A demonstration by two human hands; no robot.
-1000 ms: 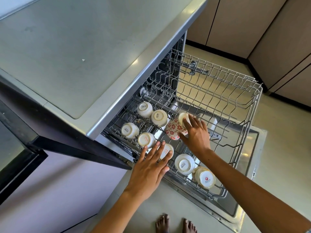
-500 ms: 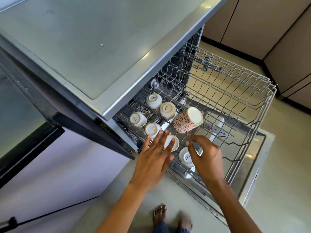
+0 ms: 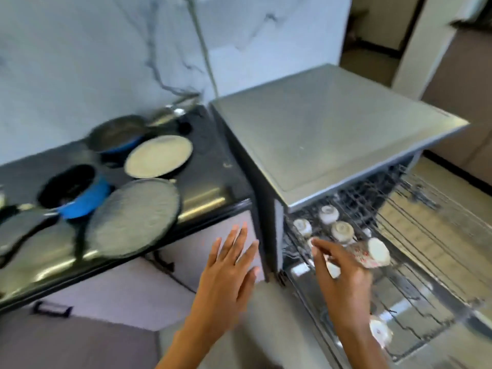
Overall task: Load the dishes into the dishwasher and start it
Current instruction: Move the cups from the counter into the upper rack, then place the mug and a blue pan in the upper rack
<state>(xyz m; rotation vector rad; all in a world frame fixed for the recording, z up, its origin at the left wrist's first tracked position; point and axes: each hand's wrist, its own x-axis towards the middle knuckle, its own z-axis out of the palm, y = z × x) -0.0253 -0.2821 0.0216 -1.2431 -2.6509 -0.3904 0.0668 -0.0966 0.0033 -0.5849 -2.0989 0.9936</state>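
The dishwasher (image 3: 332,134) stands open with its wire rack (image 3: 431,235) pulled out. Several white cups (image 3: 343,230) sit upside down in the rack's left part, and another white cup (image 3: 379,330) is near the front. A red-patterned cup (image 3: 372,253) lies tilted among them. My right hand (image 3: 343,278) hovers over the rack's front left, just beside that cup, fingers loose and holding nothing. My left hand (image 3: 231,267) is spread flat in the air, left of the dishwasher and in front of the cabinet. The picture is motion-blurred.
A black counter (image 3: 213,169) left of the dishwasher carries a blue pot (image 3: 77,193), a round grey pan (image 3: 133,217), a cream-coloured pan (image 3: 158,155) and a dark pan (image 3: 117,134). A marble wall rises behind. Cabinets stand at the far right.
The view has swung left and up, bringing the counter and pans into sight. My left hand left the cups and moved left off the rack. My right hand drew back slightly from the red-patterned cup.
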